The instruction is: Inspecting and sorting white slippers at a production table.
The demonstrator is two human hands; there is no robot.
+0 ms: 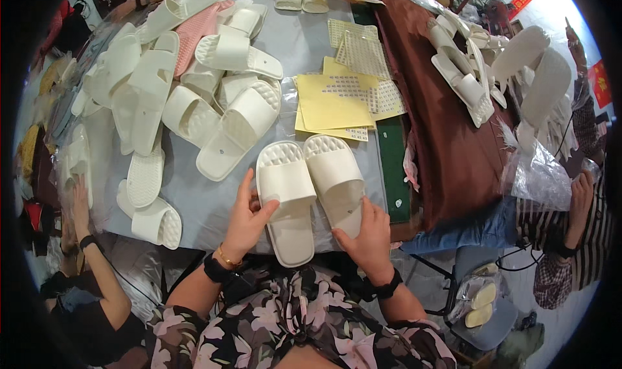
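Side by side at the table's front edge are two white slide slippers. My left hand point(245, 215) is closed on the edge of the left slipper point(289, 230), its thumb against the strap. The right slipper point(335, 169) has a small dark mark on its insole. My right hand point(368, 235) grips that slipper near the heel, thumb on one edge and fingers on the other. Just beyond the pair, yellow sticker sheets point(330, 103) overlap on the grey tabletop point(295, 38). Another white slipper point(241, 129) rests at the left, its heel toward me.
A heap of white slippers point(146, 87), with one pink slipper point(199, 29), covers the table's left side. Brown cloth point(427, 149) lies at the right, bearing more white slippers point(463, 87). Co-workers' hands point(582, 197) show around the table. A grey chair point(483, 323) holds yellowish slippers.
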